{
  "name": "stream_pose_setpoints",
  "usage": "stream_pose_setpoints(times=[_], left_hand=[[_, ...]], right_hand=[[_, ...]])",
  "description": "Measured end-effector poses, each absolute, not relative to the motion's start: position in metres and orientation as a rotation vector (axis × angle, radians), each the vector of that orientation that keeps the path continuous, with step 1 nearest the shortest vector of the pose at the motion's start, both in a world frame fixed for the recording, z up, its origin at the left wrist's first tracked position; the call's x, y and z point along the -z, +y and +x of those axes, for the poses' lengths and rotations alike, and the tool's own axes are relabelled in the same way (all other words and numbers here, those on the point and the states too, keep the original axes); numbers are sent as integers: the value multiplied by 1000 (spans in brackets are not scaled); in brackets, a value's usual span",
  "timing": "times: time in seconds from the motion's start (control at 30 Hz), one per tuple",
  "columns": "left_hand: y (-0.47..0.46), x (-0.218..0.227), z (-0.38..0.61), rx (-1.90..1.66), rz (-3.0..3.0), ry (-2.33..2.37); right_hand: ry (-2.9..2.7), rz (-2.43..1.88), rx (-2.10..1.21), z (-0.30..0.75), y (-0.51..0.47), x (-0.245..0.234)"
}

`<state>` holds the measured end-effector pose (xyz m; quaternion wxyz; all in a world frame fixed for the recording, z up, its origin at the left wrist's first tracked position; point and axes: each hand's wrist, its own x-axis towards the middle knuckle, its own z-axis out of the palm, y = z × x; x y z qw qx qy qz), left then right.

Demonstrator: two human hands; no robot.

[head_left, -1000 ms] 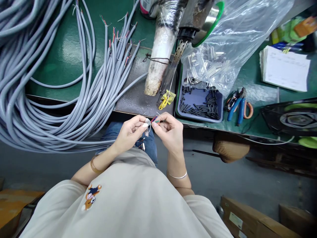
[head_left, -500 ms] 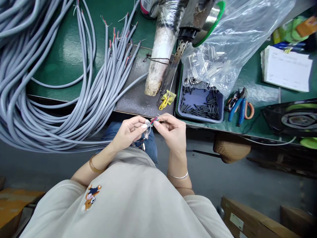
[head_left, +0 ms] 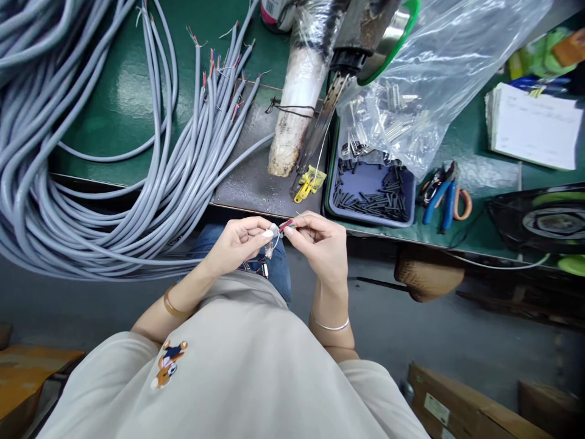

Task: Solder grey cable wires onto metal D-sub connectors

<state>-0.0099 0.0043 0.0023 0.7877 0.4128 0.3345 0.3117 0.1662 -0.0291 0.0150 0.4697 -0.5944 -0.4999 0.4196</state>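
Just below the bench edge, my left hand (head_left: 237, 244) pinches the stripped end of a grey cable (head_left: 273, 232), whose foil and thin strands hang down from the fingertips. My right hand (head_left: 320, 242) is closed in a pinch on the cable's coloured inner wires (head_left: 287, 225), red and green, right beside the left fingertips. The rest of this cable runs off to the left under my left forearm. Both hands hover over my lap, close together.
A big bundle of grey cables (head_left: 91, 171) covers the left of the green bench. Ahead lie a wrapped tool (head_left: 297, 103), a yellow clip (head_left: 307, 185), a blue tray of black sleeves (head_left: 372, 195), a plastic bag of metal parts (head_left: 411, 97), blue cutters (head_left: 441, 198) and papers (head_left: 534, 125).
My right hand has shifted slightly right and down while its fingers work the coloured wires. My left hand has stayed nearly still.
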Motion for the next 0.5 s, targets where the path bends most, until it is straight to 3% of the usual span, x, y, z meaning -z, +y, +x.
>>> stream_pose_setpoints(times=[0.5], left_hand=[[1, 5, -10, -817, 1090, 729]], right_hand=[[-1109, -1377, -1188, 170, -30, -4]])
